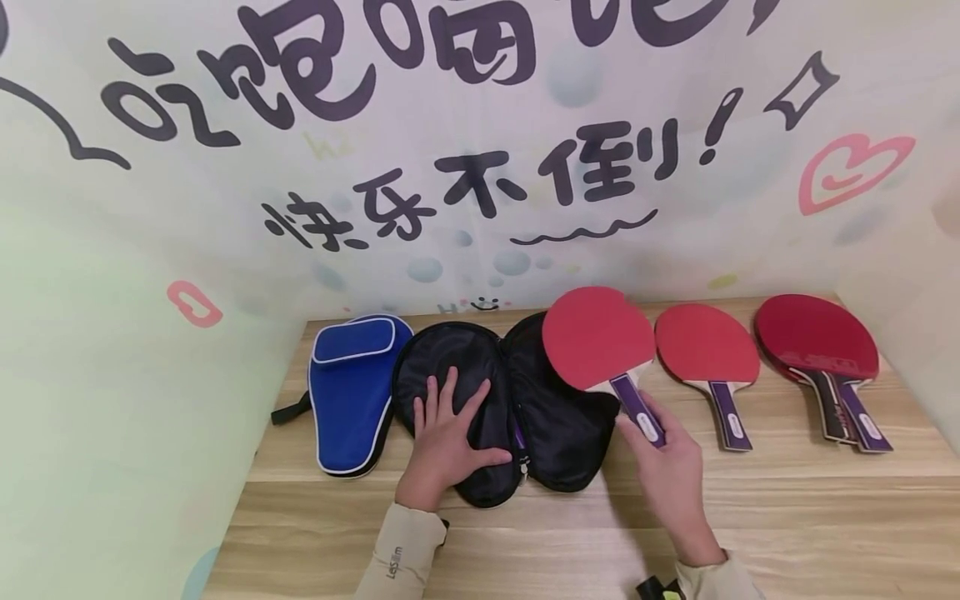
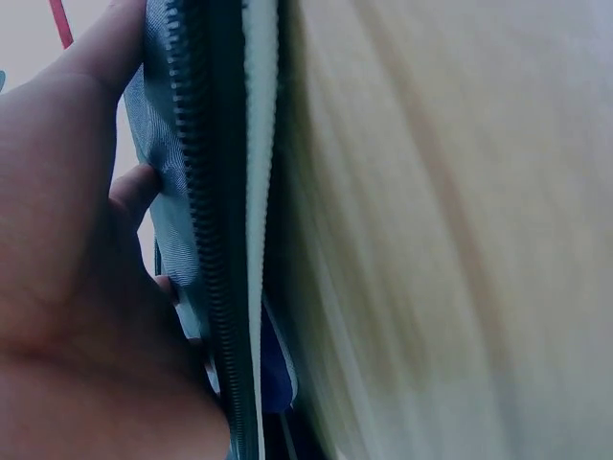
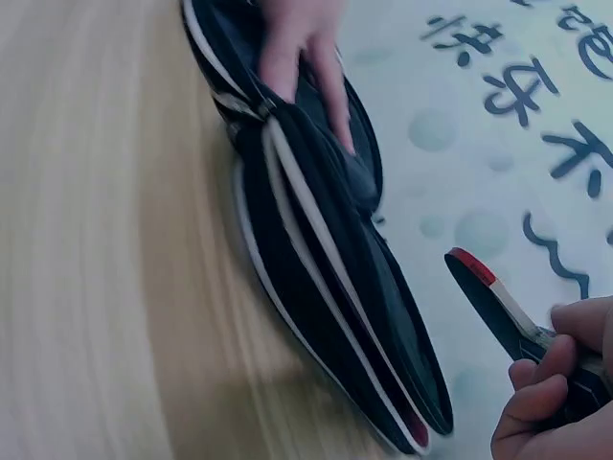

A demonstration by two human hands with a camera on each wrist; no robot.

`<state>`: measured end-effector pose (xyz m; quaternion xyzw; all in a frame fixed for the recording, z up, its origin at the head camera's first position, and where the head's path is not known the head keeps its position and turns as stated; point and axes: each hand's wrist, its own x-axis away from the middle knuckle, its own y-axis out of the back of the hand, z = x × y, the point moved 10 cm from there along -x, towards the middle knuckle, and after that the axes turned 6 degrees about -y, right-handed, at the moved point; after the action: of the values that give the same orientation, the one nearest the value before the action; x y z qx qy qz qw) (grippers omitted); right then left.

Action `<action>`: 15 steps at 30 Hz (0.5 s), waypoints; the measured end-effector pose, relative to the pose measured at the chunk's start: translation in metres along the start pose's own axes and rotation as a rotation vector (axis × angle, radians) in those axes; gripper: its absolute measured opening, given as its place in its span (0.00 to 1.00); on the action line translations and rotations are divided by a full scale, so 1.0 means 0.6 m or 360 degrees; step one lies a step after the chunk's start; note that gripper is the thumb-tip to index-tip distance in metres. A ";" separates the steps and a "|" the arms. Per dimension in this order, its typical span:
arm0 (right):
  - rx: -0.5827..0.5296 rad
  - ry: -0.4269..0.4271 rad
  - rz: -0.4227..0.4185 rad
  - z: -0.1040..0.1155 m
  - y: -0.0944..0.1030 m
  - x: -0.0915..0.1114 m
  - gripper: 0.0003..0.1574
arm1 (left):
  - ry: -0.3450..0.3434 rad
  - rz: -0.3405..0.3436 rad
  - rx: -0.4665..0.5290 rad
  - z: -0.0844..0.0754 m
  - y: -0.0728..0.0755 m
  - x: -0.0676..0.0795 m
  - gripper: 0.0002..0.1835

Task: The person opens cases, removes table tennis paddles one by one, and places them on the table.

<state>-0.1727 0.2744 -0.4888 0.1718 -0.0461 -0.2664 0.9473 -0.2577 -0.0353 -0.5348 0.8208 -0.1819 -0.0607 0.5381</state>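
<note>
My left hand [image 1: 447, 446] rests on the left half of a black paddle case [image 1: 461, 350], its fingers spread over the fabric. The case lies unfolded, its right half [image 1: 566, 450] joined along a zipper edge, with a bit of purple showing at the seam. My right hand [image 1: 670, 467] grips a red table tennis paddle [image 1: 597, 336] by its purple handle. That paddle is raised over the right half of the case and partly covers it in the head view. In the right wrist view the paddle [image 3: 486, 287] appears edge-on, apart from the case [image 3: 287, 259].
A blue paddle case [image 1: 351, 408] with white piping lies left of the black one. To the right lie a single red paddle [image 1: 707, 343] and a stack of overlapping red paddles [image 1: 817, 333]. All are on a wooden table [image 1: 540, 542] against a printed wall [image 1: 465, 242].
</note>
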 end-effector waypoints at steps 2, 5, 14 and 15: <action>0.0050 -0.0030 -0.0082 -0.006 0.022 -0.012 0.31 | -0.0004 -0.0003 0.0000 -0.001 0.001 0.000 0.60; 0.0090 -0.0102 -0.0190 -0.022 0.058 -0.035 0.30 | -0.0012 -0.0008 -0.0001 -0.003 0.002 0.000 0.60; 0.0344 -0.0295 -0.0316 -0.069 0.147 -0.106 0.33 | -0.0007 -0.0011 -0.0009 -0.003 0.002 0.002 0.59; 0.0372 -0.0313 -0.0306 -0.074 0.152 -0.111 0.34 | -0.0007 -0.0011 -0.0011 -0.003 0.002 0.002 0.60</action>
<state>-0.1769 0.3955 -0.4981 0.2575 -0.1524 -0.3640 0.8821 -0.2563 -0.0348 -0.5332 0.8195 -0.1800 -0.0648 0.5402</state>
